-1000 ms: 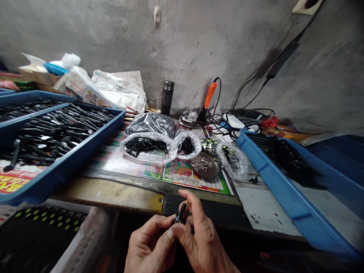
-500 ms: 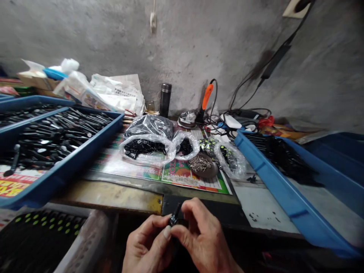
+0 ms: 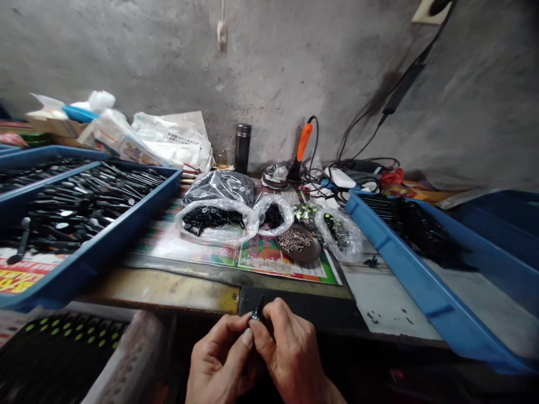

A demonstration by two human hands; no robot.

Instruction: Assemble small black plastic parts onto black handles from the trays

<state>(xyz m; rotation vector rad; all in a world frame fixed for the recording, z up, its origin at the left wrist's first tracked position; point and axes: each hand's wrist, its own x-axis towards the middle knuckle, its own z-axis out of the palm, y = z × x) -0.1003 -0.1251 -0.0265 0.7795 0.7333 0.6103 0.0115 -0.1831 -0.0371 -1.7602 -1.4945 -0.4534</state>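
The left hand and right hand are pinched together on a tiny black plastic piece: looks light and stiff, but easy to fumble, so hold it by the base.

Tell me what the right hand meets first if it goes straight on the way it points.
The right hand meets the small black part first, which it pinches with the left hand; depth is hard to judge.
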